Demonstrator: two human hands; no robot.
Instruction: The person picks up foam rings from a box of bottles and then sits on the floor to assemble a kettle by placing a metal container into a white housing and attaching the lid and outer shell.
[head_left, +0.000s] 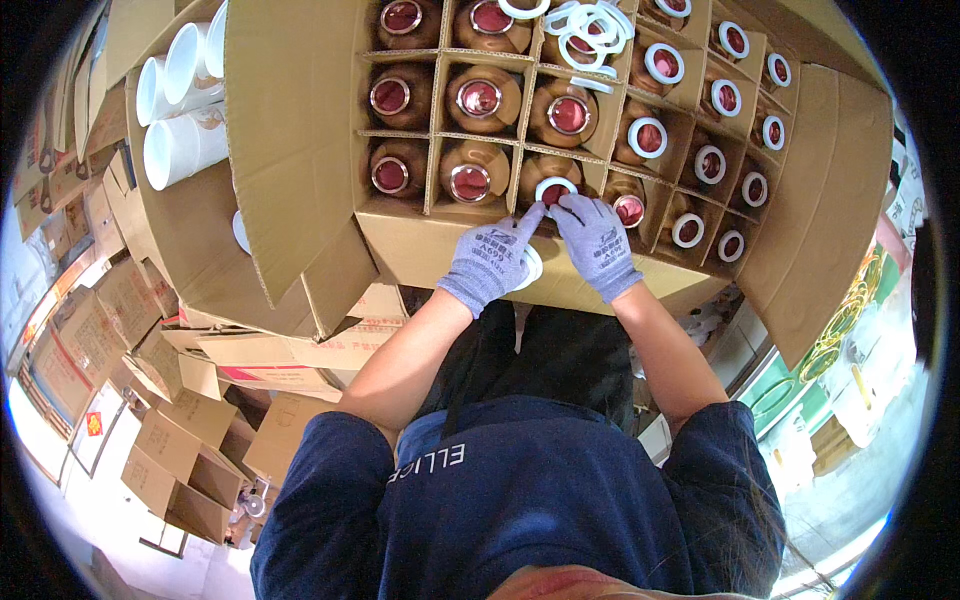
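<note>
- Head view, nearest: my left hand [492, 258], gloved grey, curls around spare white rings [533, 268] against the carton's front wall while its forefinger presses a ring on a bottle.
- My right hand [597, 240], also gloved, pinches the other side of that white ring [555, 186], which sits on the brown bottle [548, 180] in the front row, third cell from my left.
- Risk: uneven finger pressure could tilt the ring so it seats crooked or springs off into the cell.
- Beyond: divided cardboard carton [300, 150]; bottles to my right wear rings, those to my left show bare red caps [470, 183].
- Farthest: loose rings [590, 28] piled on the back row; a knock could scatter them.
</note>
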